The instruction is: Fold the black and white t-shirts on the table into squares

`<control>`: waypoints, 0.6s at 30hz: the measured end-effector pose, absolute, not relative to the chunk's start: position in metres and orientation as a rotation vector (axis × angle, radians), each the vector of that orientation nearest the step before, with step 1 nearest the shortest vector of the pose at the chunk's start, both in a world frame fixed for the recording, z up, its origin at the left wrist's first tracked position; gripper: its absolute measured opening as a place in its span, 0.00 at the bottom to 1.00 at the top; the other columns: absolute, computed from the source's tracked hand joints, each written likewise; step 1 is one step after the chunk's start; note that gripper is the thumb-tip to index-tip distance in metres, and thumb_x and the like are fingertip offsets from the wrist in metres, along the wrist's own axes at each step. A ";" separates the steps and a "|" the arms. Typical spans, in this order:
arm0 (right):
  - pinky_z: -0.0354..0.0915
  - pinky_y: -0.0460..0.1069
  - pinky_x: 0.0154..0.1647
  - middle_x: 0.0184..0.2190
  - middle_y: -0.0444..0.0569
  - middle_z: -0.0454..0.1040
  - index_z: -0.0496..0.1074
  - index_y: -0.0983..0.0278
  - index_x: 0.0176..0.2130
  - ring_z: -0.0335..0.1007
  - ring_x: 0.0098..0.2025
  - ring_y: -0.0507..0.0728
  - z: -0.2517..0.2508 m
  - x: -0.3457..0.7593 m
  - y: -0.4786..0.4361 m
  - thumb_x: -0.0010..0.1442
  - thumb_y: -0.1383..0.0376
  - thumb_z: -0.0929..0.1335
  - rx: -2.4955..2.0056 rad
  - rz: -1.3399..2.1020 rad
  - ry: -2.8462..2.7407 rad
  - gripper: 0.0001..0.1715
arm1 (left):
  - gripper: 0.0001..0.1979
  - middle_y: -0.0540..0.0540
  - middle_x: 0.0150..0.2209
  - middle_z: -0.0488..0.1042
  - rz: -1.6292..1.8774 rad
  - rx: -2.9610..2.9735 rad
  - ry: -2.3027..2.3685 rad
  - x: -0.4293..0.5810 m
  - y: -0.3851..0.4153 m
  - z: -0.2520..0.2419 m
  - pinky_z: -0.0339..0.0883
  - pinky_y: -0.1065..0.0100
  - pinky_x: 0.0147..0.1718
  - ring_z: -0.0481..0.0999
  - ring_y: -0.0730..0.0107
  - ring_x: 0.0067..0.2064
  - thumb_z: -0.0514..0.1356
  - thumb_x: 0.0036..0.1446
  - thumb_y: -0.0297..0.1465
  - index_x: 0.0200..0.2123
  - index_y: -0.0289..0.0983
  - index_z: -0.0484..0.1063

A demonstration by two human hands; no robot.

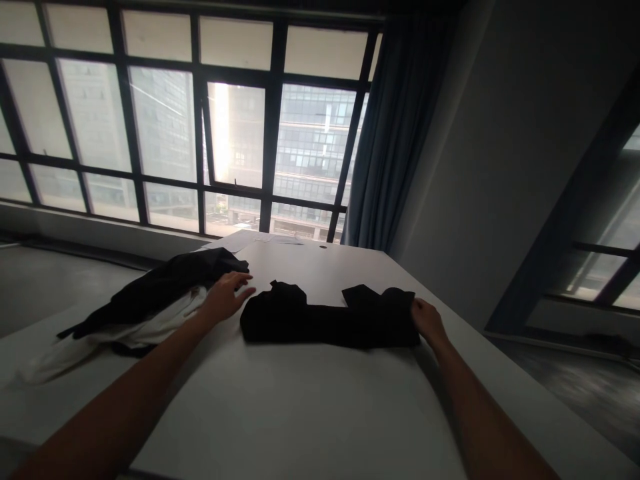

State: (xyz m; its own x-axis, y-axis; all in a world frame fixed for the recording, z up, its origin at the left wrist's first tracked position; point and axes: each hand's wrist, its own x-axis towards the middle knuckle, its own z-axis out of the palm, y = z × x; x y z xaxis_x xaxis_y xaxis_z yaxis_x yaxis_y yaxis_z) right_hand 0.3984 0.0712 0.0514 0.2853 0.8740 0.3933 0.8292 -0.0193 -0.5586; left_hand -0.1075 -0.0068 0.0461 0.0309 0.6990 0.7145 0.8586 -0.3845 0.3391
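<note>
Black garment [325, 323] lies folded in a long band across the middle of the white tabletop [300, 400]. The right hand [425, 319] is curled over its right end and seems to pinch the cloth. The left hand [227, 293] is spread open and holds nothing, just beside the band's left end and next to a heap of black and white clothes [150, 307]. The cloth looks soft, light and limp, likely to sag; its two ends seem the surest hold.
</note>
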 end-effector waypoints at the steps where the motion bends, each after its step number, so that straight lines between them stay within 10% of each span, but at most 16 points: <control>1: 0.65 0.52 0.43 0.44 0.60 0.78 0.75 0.67 0.48 0.73 0.46 0.64 0.050 0.397 0.073 0.63 0.56 0.56 -1.809 0.119 -1.554 0.28 | 0.23 0.41 0.43 0.77 -1.175 -2.238 -1.708 -0.101 -0.006 0.036 0.68 0.56 0.46 0.75 0.54 0.45 0.60 0.56 0.45 0.50 0.38 0.73; 4: 0.64 0.57 0.54 0.57 0.62 0.70 0.60 0.68 0.64 0.68 0.56 0.66 0.046 0.394 0.077 0.63 0.50 0.58 -1.673 0.167 -1.618 0.37 | 0.36 0.37 0.56 0.72 -0.811 -2.551 -1.822 -0.077 -0.010 0.012 0.65 0.53 0.53 0.71 0.46 0.56 0.65 0.48 0.49 0.57 0.38 0.68; 9: 0.56 0.61 0.64 0.70 0.61 0.47 0.48 0.62 0.70 0.49 0.69 0.69 0.042 0.373 0.068 0.48 0.46 0.73 -1.547 0.095 -2.052 0.61 | 0.20 0.40 0.52 0.75 -0.739 -2.682 -1.813 -0.052 -0.015 0.009 0.66 0.57 0.50 0.75 0.51 0.51 0.62 0.53 0.39 0.50 0.40 0.72; 14: 0.52 0.66 0.64 0.65 0.60 0.59 0.62 0.61 0.64 0.57 0.64 0.73 0.057 0.320 0.032 0.39 0.55 0.79 -1.592 0.084 -2.466 0.57 | 0.10 0.48 0.34 0.78 -1.340 -2.686 -1.759 -0.053 -0.022 0.039 0.70 0.62 0.40 0.77 0.62 0.37 0.60 0.55 0.37 0.39 0.39 0.71; 18: 0.63 0.61 0.56 0.56 0.56 0.71 0.54 0.59 0.68 0.68 0.56 0.69 0.071 0.259 -0.005 0.39 0.56 0.79 -1.371 0.324 -2.506 0.63 | 0.16 0.45 0.45 0.78 -2.047 -2.513 -1.435 -0.042 -0.039 0.066 0.69 0.58 0.49 0.76 0.57 0.48 0.62 0.53 0.40 0.43 0.39 0.69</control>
